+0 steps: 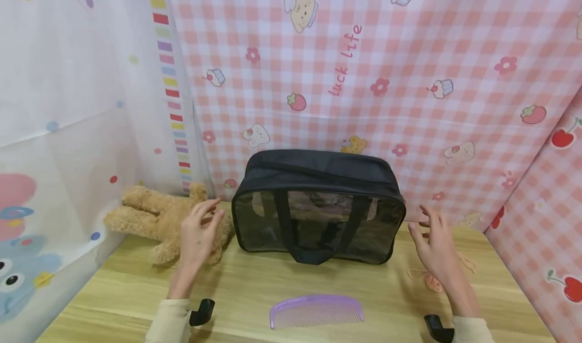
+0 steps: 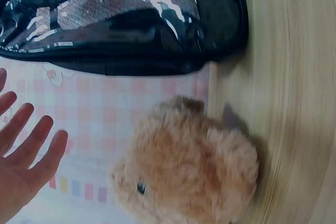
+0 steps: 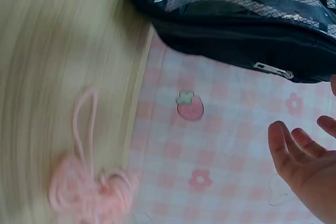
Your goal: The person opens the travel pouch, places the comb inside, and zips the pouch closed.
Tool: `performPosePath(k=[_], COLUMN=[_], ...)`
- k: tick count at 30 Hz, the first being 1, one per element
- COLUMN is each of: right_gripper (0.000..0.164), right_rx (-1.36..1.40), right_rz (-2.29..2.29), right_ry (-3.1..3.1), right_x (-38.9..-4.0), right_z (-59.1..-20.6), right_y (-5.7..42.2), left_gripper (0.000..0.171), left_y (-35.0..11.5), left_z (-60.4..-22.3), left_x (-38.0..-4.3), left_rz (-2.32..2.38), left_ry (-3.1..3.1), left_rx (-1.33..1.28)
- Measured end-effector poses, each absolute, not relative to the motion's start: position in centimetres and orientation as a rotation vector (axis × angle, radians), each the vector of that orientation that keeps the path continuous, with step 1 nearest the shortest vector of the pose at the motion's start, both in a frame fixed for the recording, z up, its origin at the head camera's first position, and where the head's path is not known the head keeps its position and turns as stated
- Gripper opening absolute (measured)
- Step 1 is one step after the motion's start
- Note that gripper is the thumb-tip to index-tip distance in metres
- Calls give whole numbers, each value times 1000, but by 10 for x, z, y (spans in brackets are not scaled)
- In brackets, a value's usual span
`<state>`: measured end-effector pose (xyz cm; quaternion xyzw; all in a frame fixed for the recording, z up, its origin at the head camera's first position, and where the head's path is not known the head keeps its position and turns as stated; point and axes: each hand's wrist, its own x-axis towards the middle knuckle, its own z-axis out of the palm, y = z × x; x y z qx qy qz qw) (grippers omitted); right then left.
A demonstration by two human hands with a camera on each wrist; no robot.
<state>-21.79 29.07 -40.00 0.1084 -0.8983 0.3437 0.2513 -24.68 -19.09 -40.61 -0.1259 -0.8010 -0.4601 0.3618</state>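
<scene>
A black bag (image 1: pixel 313 206) with see-through sides and black strap handles stands upright at the back of the wooden table. My left hand (image 1: pixel 200 229) hovers to its left, in front of a tan plush toy (image 1: pixel 168 222) that lies on its side; the fingers (image 2: pixel 31 140) are spread and hold nothing. To the bag's right my right hand (image 1: pixel 435 242) is raised with loosely bent fingers, nothing in them. Its view shows a zipper pull (image 3: pixel 273 70) on the bag's edge. Peach yarn (image 3: pixel 94 187) lies on the table, partly hidden behind my right wrist in the head view.
A purple comb (image 1: pixel 317 311) lies near the front of the table (image 1: pixel 245 282). Behind the bag hangs a pink checked cloth (image 1: pixel 273 80), and patterned cloths also close off the left and right sides.
</scene>
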Motion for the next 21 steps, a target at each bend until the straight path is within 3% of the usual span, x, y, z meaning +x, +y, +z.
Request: performPosePath(k=[4,11,21], right_gripper=[48,55,43], right_rx=[275,185,100], right_rz=[1080,1411,1817], right_ry=[-2399,-2418,-2359], right_x=[-231,-250,-256], right_z=[-403,-409,-409], right_y=[287,279,272], left_gripper=[27,30,30], left_y=[-179,-165,-158], left_z=[-392,-382,-379], left_x=[-238,-231,-232], left_rz=[-1368,-1504,-1622], left_ry=[-1972,-1908,-1939], left_rx=[-351,-365,-331])
